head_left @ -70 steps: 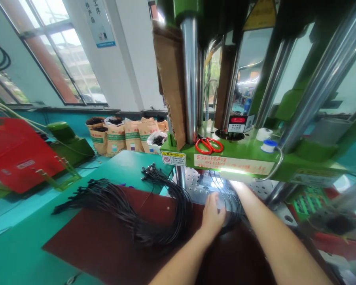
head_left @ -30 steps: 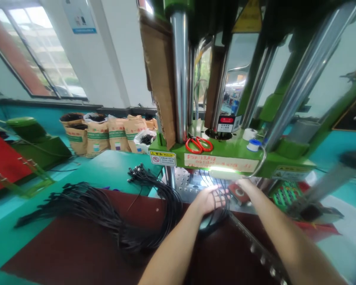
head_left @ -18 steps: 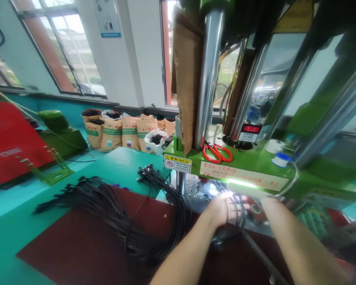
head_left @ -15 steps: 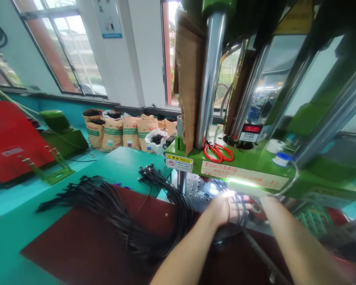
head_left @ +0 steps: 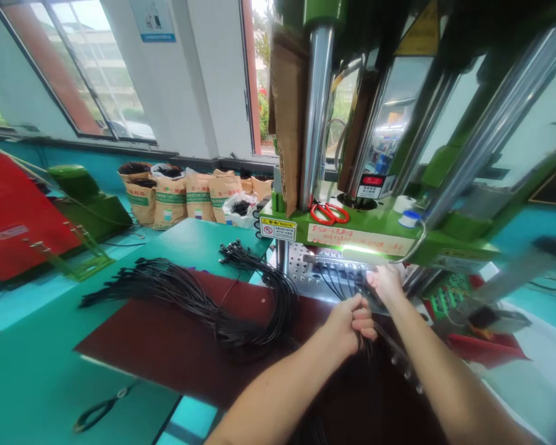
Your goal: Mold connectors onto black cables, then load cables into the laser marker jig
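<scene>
Left hand [head_left: 354, 324] curled closed around thin black flexible cables [head_left: 337, 288]; they run forward and slightly left from fist to long silver metal bar [head_left: 336, 262] below green steel press plate [head_left: 380, 222]. Right hand [head_left: 386, 284] nearer bar, at its right end; finger closure and hold: cannot tell. Cable far ends unclear; stretch inside left fist hidden.

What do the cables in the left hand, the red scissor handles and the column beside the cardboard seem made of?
Cables in the left hand: probably rubber or plastic sheathing, dark, fairly matte, bending in smooth curves.
Red scissor handles: likely plastic or plastic-coated, evenly coloured, slightly glossy.
Column: polished metal, perhaps chromed, given bright lengthwise reflections.
</scene>
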The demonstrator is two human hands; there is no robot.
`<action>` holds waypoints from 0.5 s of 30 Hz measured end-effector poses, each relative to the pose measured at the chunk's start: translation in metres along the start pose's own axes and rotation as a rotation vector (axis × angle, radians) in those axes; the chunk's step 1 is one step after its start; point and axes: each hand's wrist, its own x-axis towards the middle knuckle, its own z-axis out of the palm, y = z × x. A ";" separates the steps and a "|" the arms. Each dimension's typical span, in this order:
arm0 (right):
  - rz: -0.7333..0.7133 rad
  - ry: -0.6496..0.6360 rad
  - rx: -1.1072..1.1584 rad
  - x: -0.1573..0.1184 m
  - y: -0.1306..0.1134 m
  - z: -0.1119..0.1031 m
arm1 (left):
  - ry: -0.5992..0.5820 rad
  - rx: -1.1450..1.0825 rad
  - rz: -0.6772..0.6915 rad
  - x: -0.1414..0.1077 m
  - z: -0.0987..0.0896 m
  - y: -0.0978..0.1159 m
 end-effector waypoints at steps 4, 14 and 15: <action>0.019 0.044 0.070 -0.025 -0.010 -0.008 | -0.064 0.036 -0.055 -0.041 -0.019 -0.019; 0.060 0.104 0.079 -0.066 -0.025 -0.047 | -0.332 0.460 0.209 -0.125 -0.029 0.003; 0.072 0.114 0.079 -0.068 -0.025 -0.057 | -0.239 0.387 0.396 -0.136 -0.028 0.030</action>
